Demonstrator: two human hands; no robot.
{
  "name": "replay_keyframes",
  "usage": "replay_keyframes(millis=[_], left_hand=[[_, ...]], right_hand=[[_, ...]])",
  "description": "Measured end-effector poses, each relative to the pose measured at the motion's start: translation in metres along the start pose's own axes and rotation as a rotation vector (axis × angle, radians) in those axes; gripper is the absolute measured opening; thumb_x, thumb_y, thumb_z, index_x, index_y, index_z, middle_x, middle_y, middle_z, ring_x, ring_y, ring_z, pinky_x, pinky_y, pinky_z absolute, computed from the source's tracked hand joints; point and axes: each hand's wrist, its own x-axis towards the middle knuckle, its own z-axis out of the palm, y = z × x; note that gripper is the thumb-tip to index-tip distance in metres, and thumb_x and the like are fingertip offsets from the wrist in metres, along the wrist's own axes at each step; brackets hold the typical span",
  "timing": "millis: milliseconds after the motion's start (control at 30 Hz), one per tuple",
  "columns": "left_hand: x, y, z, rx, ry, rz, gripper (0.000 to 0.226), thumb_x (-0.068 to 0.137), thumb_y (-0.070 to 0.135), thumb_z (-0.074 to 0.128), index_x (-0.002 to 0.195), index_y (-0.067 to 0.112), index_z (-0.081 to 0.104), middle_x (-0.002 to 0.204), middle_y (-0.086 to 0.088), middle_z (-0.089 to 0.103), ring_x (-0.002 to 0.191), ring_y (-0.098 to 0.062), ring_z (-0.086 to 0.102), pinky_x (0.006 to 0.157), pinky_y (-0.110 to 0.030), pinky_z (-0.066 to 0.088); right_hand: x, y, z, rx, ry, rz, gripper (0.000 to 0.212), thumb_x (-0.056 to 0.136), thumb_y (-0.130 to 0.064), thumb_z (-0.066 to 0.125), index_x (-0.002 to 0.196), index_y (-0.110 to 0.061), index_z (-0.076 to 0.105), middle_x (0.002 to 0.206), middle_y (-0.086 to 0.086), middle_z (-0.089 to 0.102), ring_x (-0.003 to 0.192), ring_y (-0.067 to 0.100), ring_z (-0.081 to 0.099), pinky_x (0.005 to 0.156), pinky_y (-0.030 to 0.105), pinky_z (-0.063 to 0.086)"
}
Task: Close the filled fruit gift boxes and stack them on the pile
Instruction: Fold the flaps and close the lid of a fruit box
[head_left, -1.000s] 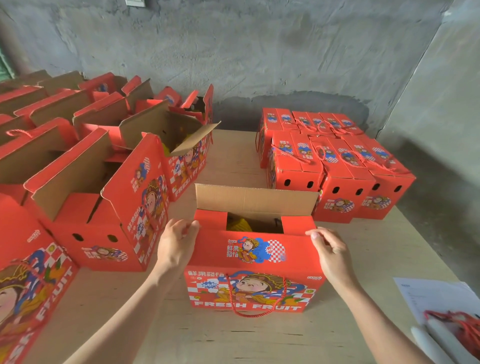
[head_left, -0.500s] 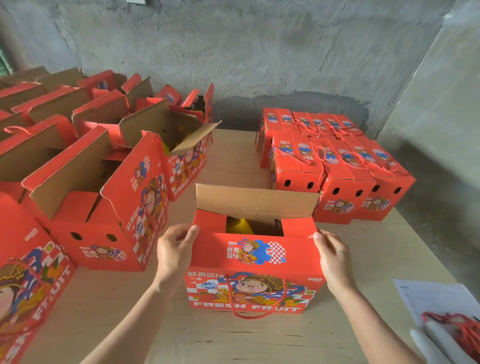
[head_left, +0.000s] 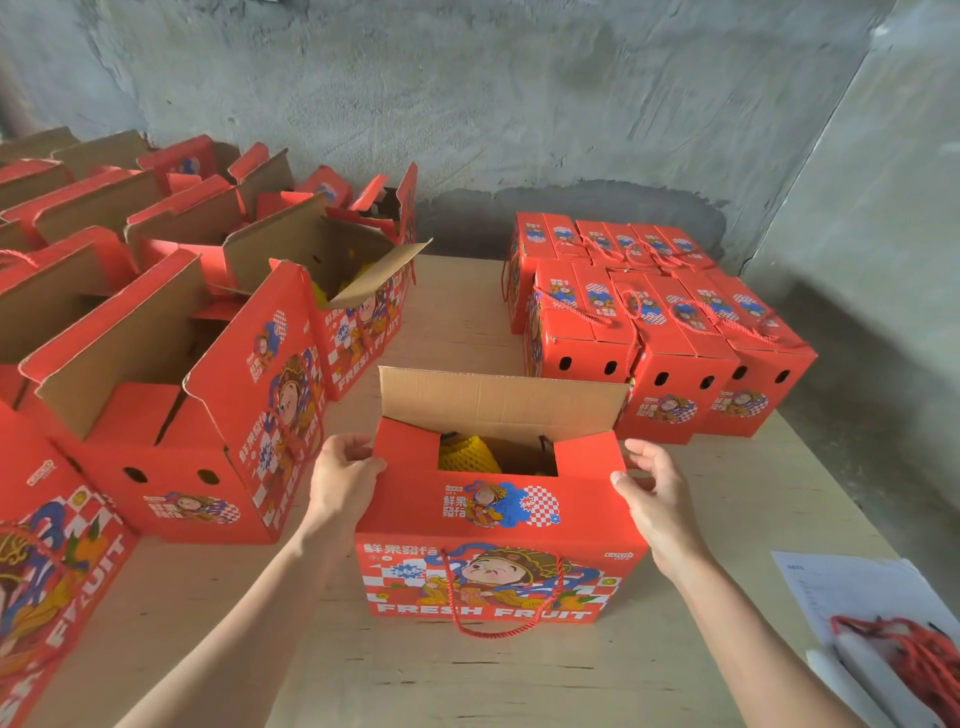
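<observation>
Open boxes (head_left: 171, 415) crowd the left side of the tabletop (head_left: 467, 675), flaps up, the nearest one just beside the left hand (head_left: 340, 486). At the far right corner sits the pile (head_left: 649, 322) of closed boxes, rope handles lying across their tops, close behind the box (head_left: 498, 525) being worked on. Papers (head_left: 852, 587) and a bundle of red cords (head_left: 914, 654) lie at the near right edge.

The box stands near the middle of the front edge, its back flap (head_left: 504, 397) upright, a yellow foam net (head_left: 465, 454) showing through the gap on top. The left hand is curled round the box's upper left corner, thumb on the top flap. The right hand (head_left: 657, 501) has its fingers spread, the thumb touching the upper right corner and the other fingers clear of the cardboard.
</observation>
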Motion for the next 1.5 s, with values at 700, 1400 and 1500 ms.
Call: replay_keyframes(millis=[700, 1400, 1500], left_hand=[[-0.013, 0.002, -0.006, 0.235, -0.235, 0.468, 0.066, 0.067, 0.007, 0.056, 0.126, 0.037, 0.051, 0.144, 0.009, 0.039, 0.126, 0.006, 0.037, 0.090, -0.015, 0.040], [0.019, 0.051, 0.036, 1.279, -0.628, 0.584, 0.076, 0.078, 0.072, 0.051, 0.132, 0.020, 0.038, 0.131, -0.002, 0.050, 0.124, -0.022, 0.043, 0.109, -0.039, 0.022], [0.018, 0.051, 0.044, 1.476, -0.654, 0.692, 0.095, 0.071, 0.081, 0.027, 0.146, 0.023, 0.021, 0.138, -0.007, 0.040, 0.126, -0.028, 0.040, 0.105, -0.041, 0.031]], right_hand=[[0.011, -0.009, -0.013, -0.141, -0.372, -0.229, 0.054, 0.083, 0.013, 0.056, 0.123, -0.022, 0.051, 0.147, -0.006, 0.038, 0.133, 0.004, 0.032, 0.105, 0.018, 0.022], [0.033, -0.038, -0.008, -1.036, -0.663, -0.515, 0.057, 0.079, -0.075, 0.014, 0.134, -0.063, 0.006, 0.156, -0.009, 0.018, 0.142, 0.013, 0.016, 0.111, 0.037, 0.026], [0.033, -0.037, -0.007, -1.033, -0.638, -0.526, 0.059, 0.077, -0.076, 0.012, 0.134, -0.063, 0.007, 0.155, -0.009, 0.020, 0.142, 0.014, 0.018, 0.110, 0.038, 0.028]])
